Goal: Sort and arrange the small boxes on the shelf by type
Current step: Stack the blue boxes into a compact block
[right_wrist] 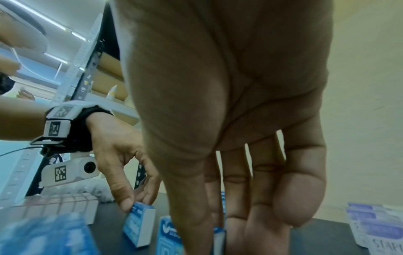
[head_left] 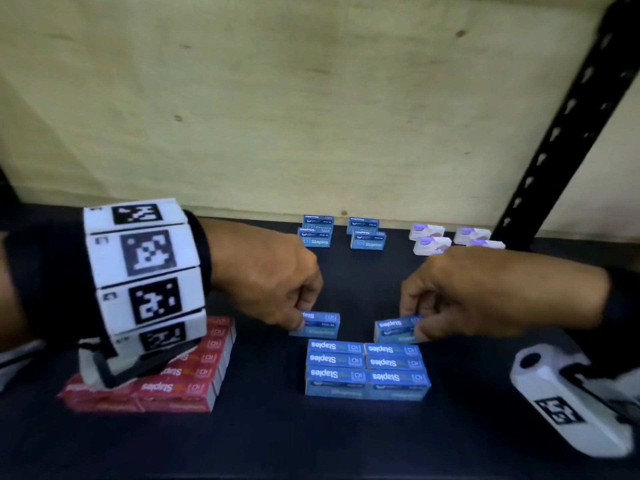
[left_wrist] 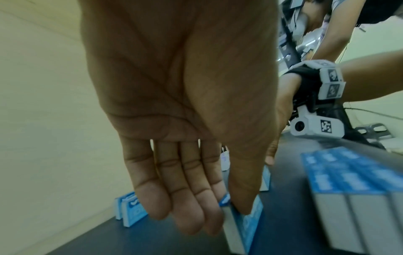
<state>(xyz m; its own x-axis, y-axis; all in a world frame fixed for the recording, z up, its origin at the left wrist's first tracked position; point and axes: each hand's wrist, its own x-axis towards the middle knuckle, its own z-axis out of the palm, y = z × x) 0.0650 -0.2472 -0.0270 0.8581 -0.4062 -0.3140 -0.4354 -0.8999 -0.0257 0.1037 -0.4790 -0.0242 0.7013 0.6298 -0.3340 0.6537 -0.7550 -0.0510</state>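
On the dark shelf (head_left: 346, 438), my left hand (head_left: 277, 282) pinches a blue staples box (head_left: 320, 325) between thumb and fingers; the left wrist view shows that blue box (left_wrist: 244, 224) under the thumb. My right hand (head_left: 460, 292) pinches a second blue staples box (head_left: 394, 329), and only a sliver of this box (right_wrist: 219, 236) shows in the right wrist view. Both boxes sit just behind a neat block of blue staples boxes (head_left: 367, 370). A block of red staples boxes (head_left: 166, 382) lies at the left, partly hidden by my left wristband.
Several blue boxes (head_left: 341, 232) stand upright along the back wall. Several white and purple boxes (head_left: 450, 237) stand at the back right. A black perforated shelf post (head_left: 568, 126) rises at the right. The plywood back panel (head_left: 277, 98) closes the shelf behind.
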